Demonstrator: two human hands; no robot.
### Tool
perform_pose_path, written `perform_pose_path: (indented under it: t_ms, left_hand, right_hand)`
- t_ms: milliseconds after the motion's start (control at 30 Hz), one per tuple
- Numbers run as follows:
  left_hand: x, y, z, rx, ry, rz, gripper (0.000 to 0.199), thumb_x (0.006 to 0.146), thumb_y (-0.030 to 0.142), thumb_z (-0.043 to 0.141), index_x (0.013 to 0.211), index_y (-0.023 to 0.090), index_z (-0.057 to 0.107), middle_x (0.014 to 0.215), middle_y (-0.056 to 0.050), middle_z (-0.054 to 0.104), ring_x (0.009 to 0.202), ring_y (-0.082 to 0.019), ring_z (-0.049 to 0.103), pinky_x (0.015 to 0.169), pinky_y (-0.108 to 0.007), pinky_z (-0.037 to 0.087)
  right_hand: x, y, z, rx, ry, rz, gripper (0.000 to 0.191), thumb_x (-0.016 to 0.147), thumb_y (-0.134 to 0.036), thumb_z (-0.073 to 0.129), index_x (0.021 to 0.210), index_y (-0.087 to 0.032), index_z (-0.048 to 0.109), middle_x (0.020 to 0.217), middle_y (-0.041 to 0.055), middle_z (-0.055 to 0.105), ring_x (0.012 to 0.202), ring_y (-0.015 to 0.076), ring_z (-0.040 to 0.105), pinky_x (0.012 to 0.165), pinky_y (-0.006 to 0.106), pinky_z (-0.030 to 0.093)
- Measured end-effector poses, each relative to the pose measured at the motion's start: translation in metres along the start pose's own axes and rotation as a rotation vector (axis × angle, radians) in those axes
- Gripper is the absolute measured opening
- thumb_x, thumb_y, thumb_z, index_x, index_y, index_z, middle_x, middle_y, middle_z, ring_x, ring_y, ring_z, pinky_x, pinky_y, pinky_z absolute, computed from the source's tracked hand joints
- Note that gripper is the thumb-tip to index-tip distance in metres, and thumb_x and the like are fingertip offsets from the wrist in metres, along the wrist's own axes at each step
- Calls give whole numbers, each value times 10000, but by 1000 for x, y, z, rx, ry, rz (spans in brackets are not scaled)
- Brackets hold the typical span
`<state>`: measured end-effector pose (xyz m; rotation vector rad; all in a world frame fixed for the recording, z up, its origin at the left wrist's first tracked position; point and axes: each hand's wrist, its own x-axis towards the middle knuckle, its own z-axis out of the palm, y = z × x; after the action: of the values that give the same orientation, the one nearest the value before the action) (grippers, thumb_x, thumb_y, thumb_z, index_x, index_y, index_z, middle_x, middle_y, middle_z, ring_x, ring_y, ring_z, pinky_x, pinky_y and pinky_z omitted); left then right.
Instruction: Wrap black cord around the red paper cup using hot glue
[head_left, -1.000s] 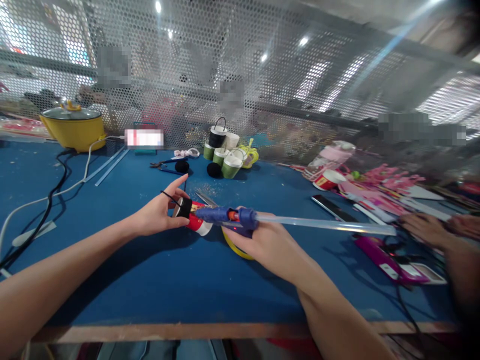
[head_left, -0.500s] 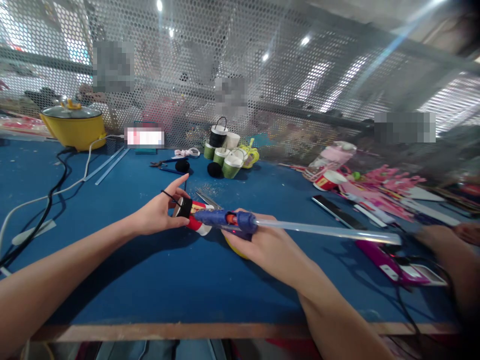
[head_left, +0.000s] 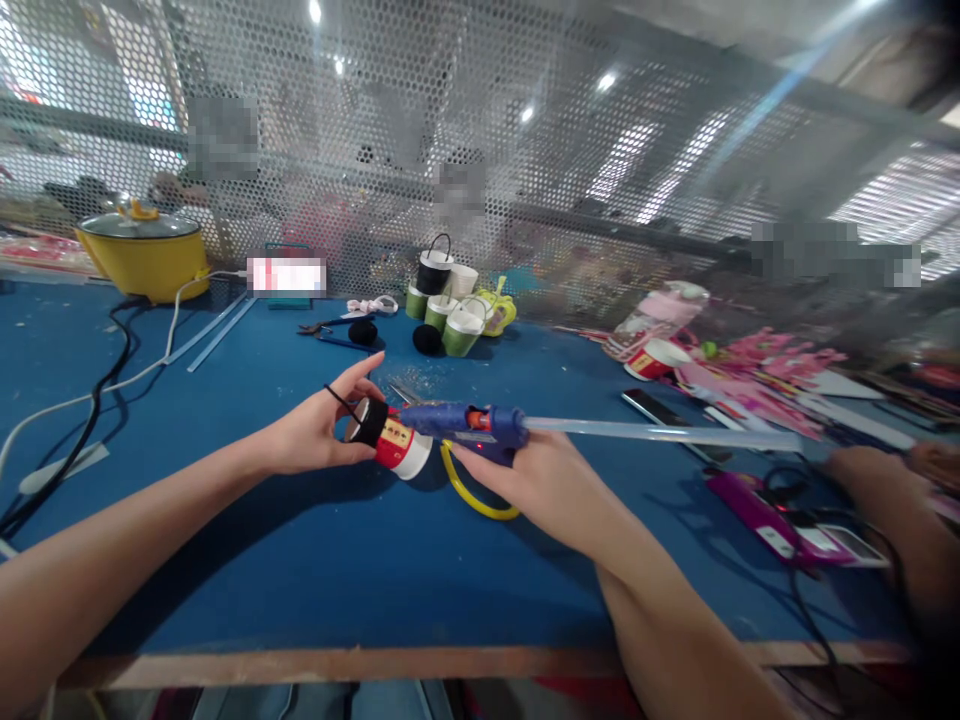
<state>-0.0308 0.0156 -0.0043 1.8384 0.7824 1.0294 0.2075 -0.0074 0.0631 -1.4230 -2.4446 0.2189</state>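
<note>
My left hand [head_left: 326, 425] grips a small paper cup [head_left: 402, 450], red and white with a black band around its wide end. The cup lies on its side in the air, and a thin black loop stands out from the banded end. In my right hand [head_left: 547, 480] is a blue hot glue gun [head_left: 465, 424] with a long clear glue stick [head_left: 660, 432] out of its back. The gun's nozzle points left, close to the black band; whether it touches cannot be told. Behind the gun, scissors with yellow handles [head_left: 480, 503] lie partly hidden.
Several small green and black cups [head_left: 463, 328] stand at the back near black balls [head_left: 427, 340] and pliers [head_left: 330, 328]. A yellow pot [head_left: 146, 262] is at the far left. Rightward lie a phone [head_left: 667, 422], a purple power strip [head_left: 750, 515], pink pieces [head_left: 780, 365] and another person's hand [head_left: 874, 475].
The glue gun and my right hand have shifted slightly right and up. The cup has turned, so more of its red and white side shows, and the yellow scissor handles are more exposed.
</note>
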Motion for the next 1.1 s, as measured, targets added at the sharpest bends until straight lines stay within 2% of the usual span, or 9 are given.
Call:
perform_pose_path:
  t_ms: [200, 367, 433, 533, 600, 700, 867, 1000, 1100]
  left_hand:
    - [0, -1, 0, -3, -6, 15, 902, 698, 123, 650, 1418, 320, 144, 1085, -36, 493, 945, -172, 522, 885, -364, 399]
    - [0, 0, 0, 24, -5, 1, 906, 692, 141, 659, 1419, 306, 144, 1088, -43, 488, 938, -178, 519, 889, -380, 400]
    - [0, 0, 0, 25, -1, -7, 913, 687, 154, 664, 1419, 303, 138, 1078, -41, 485, 952, -185, 513, 892, -389, 400]
    - [0, -1, 0, 28, 18, -18, 918, 680, 162, 667, 1417, 301, 137, 1064, -36, 484, 981, -195, 509, 906, -402, 399]
    - [0, -2, 1, 32, 27, -35, 915, 682, 161, 664, 1415, 313, 138, 1077, -36, 480, 985, -195, 517, 919, -415, 399]
    - [0, -4, 1, 32, 30, -67, 918, 685, 156, 664, 1413, 333, 132, 1110, -40, 470, 984, -196, 528, 924, -433, 402]
    - [0, -3, 0, 24, 25, -31, 924, 686, 151, 674, 1416, 329, 135, 1075, -30, 485, 982, -190, 519, 918, -408, 404]
    - [-1, -1, 0, 38, -2, 14, 913, 685, 135, 675, 1419, 303, 158, 1081, -40, 496, 953, -177, 517, 891, -365, 406]
    - [-1, -1, 0, 52, -19, 27, 900, 695, 128, 661, 1420, 303, 156, 1094, -47, 483, 935, -172, 517, 873, -355, 409]
  right_hand:
    - [-2, -3, -3, 49, 11, -40, 250, 805, -259, 503, 567, -221, 570, 476, -13, 562, 458, 145, 519, 461, 267, 383]
    - [-1, 0, -1, -10, -15, -17, 222, 816, -266, 498, 628, -206, 599, 535, 13, 597, 516, 169, 556, 505, 282, 402]
    - [-3, 0, -1, 24, -19, -2, 200, 827, -286, 495, 679, -205, 603, 586, 14, 622, 538, 171, 571, 511, 280, 414]
    - [-7, -3, -1, 76, -12, -66, 142, 834, -276, 499, 813, -206, 621, 774, 34, 678, 688, 188, 623, 599, 283, 453]
    - [-8, -5, -1, 76, -41, -91, 139, 831, -258, 505, 870, -201, 625, 814, 45, 685, 741, 204, 632, 636, 295, 458]
    - [-9, -7, -1, 68, -79, -82, 137, 835, -257, 501, 848, -198, 624, 753, 39, 679, 707, 206, 626, 632, 301, 453]
    - [-8, -6, -3, 58, -26, -72, 140, 818, -240, 510, 811, -198, 643, 704, 31, 670, 636, 183, 602, 581, 279, 443]
    - [-3, -4, -5, 54, 24, -6, 205, 814, -260, 504, 657, -196, 619, 544, -3, 604, 497, 153, 538, 489, 263, 403]
    - [1, -2, -5, 73, 27, -1, 223, 805, -253, 516, 600, -197, 587, 526, -7, 590, 514, 154, 543, 503, 263, 406]
